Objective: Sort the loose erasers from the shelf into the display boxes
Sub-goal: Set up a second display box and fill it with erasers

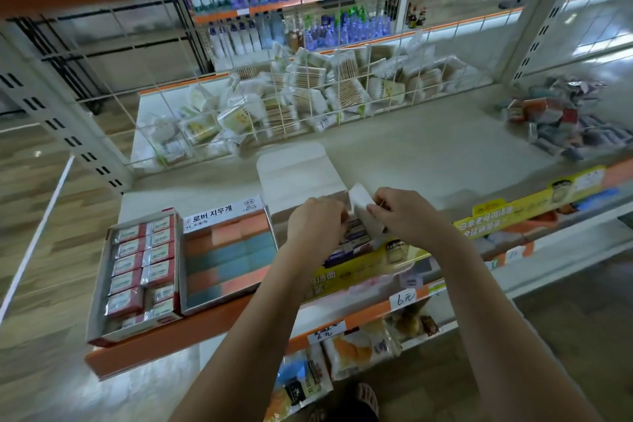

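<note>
Two display boxes (178, 267) left of my hands: full. Third box (346, 243): part-filled, my left fingers (337, 216) and right fingers (375, 207) pinching its flap. Loose erasers (555, 116) far right: unsorted.

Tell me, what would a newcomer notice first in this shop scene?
Probably the two hands in the middle: the left hand and right hand working at an open white display box. To their left sit two full boxes, red-wrapped erasers and orange-and-teal erasers; loose erasers pile up far right.
</note>
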Motion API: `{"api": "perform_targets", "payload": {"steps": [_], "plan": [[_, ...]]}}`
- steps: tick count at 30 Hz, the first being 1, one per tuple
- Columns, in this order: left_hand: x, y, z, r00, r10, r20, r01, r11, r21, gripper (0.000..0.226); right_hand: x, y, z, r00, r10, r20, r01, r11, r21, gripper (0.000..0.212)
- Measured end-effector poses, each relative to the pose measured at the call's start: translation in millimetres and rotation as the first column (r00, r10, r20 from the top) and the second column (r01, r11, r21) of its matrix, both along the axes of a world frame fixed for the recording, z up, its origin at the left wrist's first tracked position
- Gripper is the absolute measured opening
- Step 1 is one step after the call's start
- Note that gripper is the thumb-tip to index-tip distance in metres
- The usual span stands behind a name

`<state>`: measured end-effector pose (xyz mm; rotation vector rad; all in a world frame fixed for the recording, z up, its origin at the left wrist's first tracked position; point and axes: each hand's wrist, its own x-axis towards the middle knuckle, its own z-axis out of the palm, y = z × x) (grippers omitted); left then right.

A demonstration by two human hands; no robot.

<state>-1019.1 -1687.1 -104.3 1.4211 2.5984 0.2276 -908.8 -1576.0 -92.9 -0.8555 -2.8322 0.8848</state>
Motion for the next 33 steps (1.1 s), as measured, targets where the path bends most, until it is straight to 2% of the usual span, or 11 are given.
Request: {"api": "perform_targets", "payload": {"steps": [5,7,10,13,17,22,27,33], "plan": [[-8,-2,1,0.994,-0.097,0.041,0.099,0.995,-0.028,0.025,2,-5,4,0.999,-0.042,0.004,0.042,0.999,-0.016,0.024],[-9,-1,4,0.993,-0.12,0.014,0.12,0.993,0.003,0.027,4,-6,6,0.995,-0.089,-0.033,0.089,0.996,0.002,0.025],[-3,10,12,0.987,-0.129,-0.091,0.139,0.983,0.119,0.031,11,-1,10,0.976,-0.176,-0.128,0.185,0.981,0.065,0.02],[5,27,25,0.992,-0.07,-0.107,0.1,0.947,0.305,0.028,24,12,17,0.963,-0.207,-0.173,0.234,0.96,0.156,0.016],[26,64,37,0.982,-0.158,-0.108,0.188,0.895,0.404,0.023,52,42,21,0.957,-0.204,-0.204,0.251,0.938,0.238,0.015],[78,128,33,0.953,-0.28,-0.112,0.302,0.881,0.364,0.034,103,99,19,0.961,-0.248,-0.126,0.276,0.908,0.315,0.027],[141,205,23,0.937,-0.334,-0.1,0.348,0.89,0.295,0.042,172,163,9,0.941,-0.313,-0.126,0.337,0.88,0.334,0.034],[201,284,16,0.93,-0.348,-0.121,0.366,0.912,0.186,0.061,241,233,2,0.907,-0.411,-0.09,0.42,0.865,0.277,0.037]]}}
